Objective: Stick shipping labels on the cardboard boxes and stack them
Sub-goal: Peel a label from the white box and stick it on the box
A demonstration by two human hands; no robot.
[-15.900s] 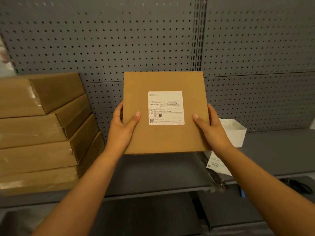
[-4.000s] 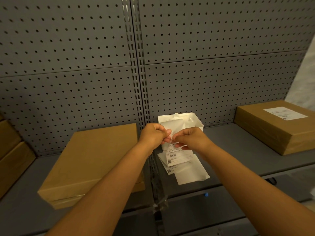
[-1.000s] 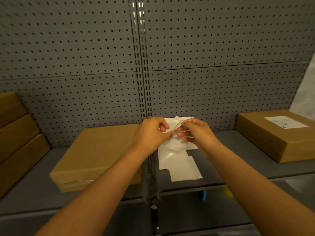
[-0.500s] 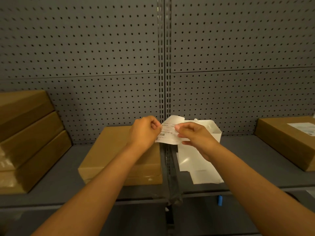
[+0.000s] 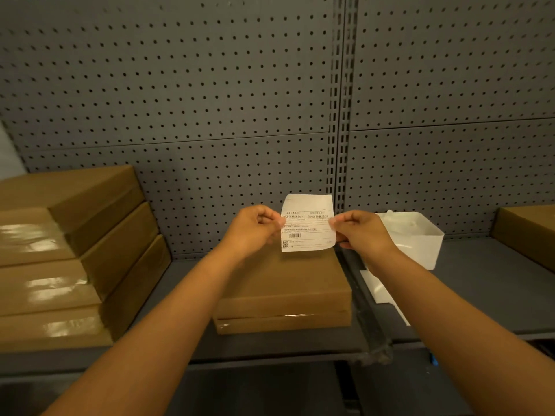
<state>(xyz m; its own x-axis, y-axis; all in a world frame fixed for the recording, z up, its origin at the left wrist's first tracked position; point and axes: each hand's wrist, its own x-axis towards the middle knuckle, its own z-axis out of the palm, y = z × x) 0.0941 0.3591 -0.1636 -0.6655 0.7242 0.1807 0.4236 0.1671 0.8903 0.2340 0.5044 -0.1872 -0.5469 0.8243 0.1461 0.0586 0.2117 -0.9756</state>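
We pinch shipping label [image 5: 307,223] by side edges, left hand [image 5: 255,229], right hand [image 5: 360,231]: light, floppy, likely sticky-backed; unlabelled cardboard box [image 5: 283,288] below.

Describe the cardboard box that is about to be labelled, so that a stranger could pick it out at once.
On the grey shelf, find the stack of boxes at the left. The single box lies alone beside it, beneath the held label, its top bare.

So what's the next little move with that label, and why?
Probably lower the label flat onto the bare-topped box under it: the left hand and right hand pinch its side edges, holding it above that box.
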